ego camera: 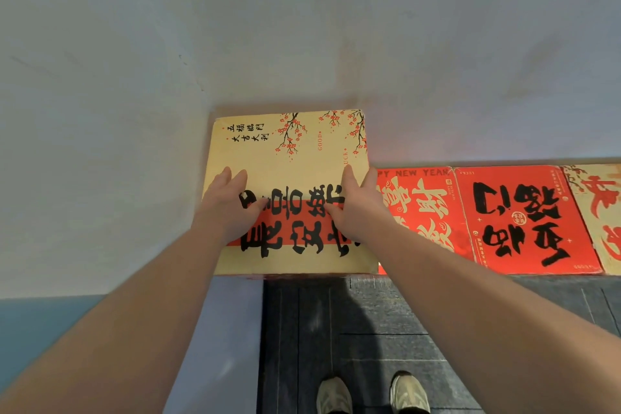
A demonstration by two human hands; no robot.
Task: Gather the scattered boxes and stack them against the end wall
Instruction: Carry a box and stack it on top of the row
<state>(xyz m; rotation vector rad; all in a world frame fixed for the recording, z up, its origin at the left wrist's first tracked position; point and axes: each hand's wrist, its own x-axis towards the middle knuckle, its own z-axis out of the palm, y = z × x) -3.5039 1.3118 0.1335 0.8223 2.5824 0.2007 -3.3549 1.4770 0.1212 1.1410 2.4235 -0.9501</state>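
Both arms reach forward over a cream box [295, 158] printed with black brush characters, a red band and plum blossom. The left hand [232, 202] lies flat on its top with straight fingers, and the right hand [353, 205] presses the same face near its right edge. The box sits in the corner, its far edge against the pale end wall [302, 27]. Just to its right, lower down, a red box [420, 212], a second red box [524, 218] and another cream box [601, 212] stand in a row along the wall. Below, two pale shoes [373, 393] stand on dark floor [369, 323].
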